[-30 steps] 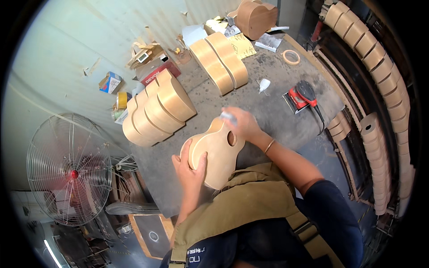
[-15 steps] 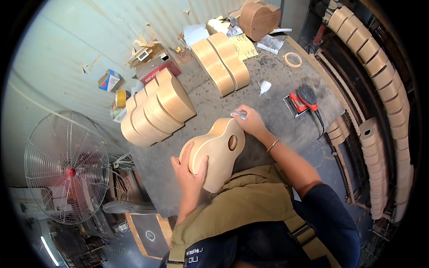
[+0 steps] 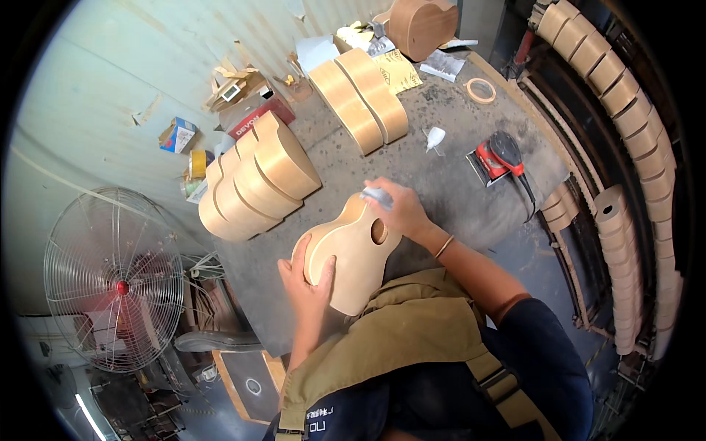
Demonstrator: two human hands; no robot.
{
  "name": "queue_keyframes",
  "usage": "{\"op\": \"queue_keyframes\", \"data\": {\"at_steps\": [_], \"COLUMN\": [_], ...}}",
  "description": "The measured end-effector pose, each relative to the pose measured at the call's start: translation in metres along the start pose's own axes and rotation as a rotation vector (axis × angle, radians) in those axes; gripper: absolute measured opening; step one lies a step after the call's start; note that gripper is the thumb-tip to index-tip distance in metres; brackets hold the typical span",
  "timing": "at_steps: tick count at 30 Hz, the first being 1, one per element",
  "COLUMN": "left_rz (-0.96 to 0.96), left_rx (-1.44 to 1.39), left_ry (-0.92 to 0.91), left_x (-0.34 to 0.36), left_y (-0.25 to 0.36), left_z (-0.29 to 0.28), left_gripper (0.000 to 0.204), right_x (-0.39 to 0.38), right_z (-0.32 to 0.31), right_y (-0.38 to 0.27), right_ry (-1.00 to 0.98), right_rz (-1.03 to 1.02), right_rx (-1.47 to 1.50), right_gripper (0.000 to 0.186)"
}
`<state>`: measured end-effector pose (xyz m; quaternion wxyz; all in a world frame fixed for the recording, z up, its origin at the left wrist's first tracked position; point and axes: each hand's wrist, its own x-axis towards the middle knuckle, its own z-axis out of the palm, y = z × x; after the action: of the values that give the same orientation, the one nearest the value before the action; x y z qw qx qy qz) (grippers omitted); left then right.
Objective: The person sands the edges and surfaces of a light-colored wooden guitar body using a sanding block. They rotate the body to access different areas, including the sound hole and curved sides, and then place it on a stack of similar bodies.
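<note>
A pale wooden ukulele body (image 3: 351,268) with a round sound hole leans toward my apron at the near side of the workbench. My left hand (image 3: 307,285) grips its lower left side, thumb on the top face and fingers along the side wall. In my right hand (image 3: 403,212) is a small grey piece, apparently folded sandpaper (image 3: 377,196), pressed against the upper edge of the body. Part of that piece is hidden under my fingers.
Several finished-shape bodies (image 3: 257,176) stand left on the bench (image 3: 456,213), with two more (image 3: 360,99) farther back. Right of them are a glue bottle (image 3: 434,137), a red and black corded sander (image 3: 496,158) and a tape roll (image 3: 481,90). A fan (image 3: 118,279) stands left.
My right hand has moved left along the body's upper edge with the sandpaper, from the corner's far side onto the top edge. My left hand keeps its grip.
</note>
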<state>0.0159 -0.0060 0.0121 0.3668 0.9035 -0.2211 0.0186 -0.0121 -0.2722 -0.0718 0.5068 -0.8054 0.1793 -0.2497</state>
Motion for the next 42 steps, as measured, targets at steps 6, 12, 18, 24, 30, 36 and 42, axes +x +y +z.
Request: {"op": "queue_keyframes", "data": {"at_steps": [6,12,18,24,30,36,42], "left_rz": [-0.013,-0.007,-0.039,-0.027,-0.068,-0.082,-0.034], "left_rx": [0.006,0.008,-0.015,0.004,-0.026,-0.030,0.061], "left_ry": [0.018,0.007,0.024,0.032,0.012,0.013,-0.005], "left_x": [-0.001,0.000,-0.004,-0.003,-0.002,-0.002,-0.005], "left_y": [-0.001,-0.005,-0.007,-0.006,-0.006,-0.004,-0.019], "left_z": [-0.001,0.000,0.002,0.000,0.001,0.000,0.013], "left_gripper": [0.063,0.066,0.063,0.062,0.065,0.065,0.069], "right_x": [0.002,0.015,-0.012,-0.003,-0.006,-0.027,-0.049], "right_z": [0.009,0.003,0.013,0.027,0.015,0.026,0.043], "right_y": [0.011,0.028,0.003,0.022,0.014,-0.014,-0.103], "right_ry": [0.009,-0.005,0.026,0.132,0.083,0.080,-0.123], "right_rz": [0.003,0.215,-0.146,0.301,-0.099,-0.304,-0.380], "right_rx": [0.030,0.110,0.100,-0.021,-0.060,-0.155,0.070], "right_gripper": [0.031,0.035,0.035,0.035,0.035,0.037,0.043]}}
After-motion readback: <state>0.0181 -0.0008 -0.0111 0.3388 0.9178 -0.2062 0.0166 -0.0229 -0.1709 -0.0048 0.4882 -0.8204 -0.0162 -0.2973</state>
